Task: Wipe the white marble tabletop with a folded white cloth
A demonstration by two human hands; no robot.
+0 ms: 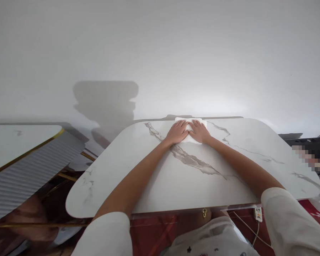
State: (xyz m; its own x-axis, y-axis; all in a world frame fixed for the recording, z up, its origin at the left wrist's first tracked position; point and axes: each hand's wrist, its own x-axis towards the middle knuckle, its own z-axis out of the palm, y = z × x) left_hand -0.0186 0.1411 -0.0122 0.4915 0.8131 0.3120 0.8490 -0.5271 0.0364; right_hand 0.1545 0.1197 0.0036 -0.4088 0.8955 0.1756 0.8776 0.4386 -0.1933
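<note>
My left hand (178, 131) lies flat on a folded white cloth (191, 138) near the far edge of a white marble-patterned table (122, 170). Beside it, my right hand (200, 131) rests palm down on the same cloth, fingers stretched out. The thumbs meet or nearly meet at the middle of the cloth. Both arms reach straight forward across the tabletop. Much of the cloth is hidden under the palms; whether it is cloth or thick paper is hard to tell.
A pale wall (202, 53) rises just behind the table. To the left stands a second marble-topped piece with a gold edge and ribbed side (42, 167). A power strip (257, 214) with a cord lies below, over a red floor. Dark items (301, 142) sit at right.
</note>
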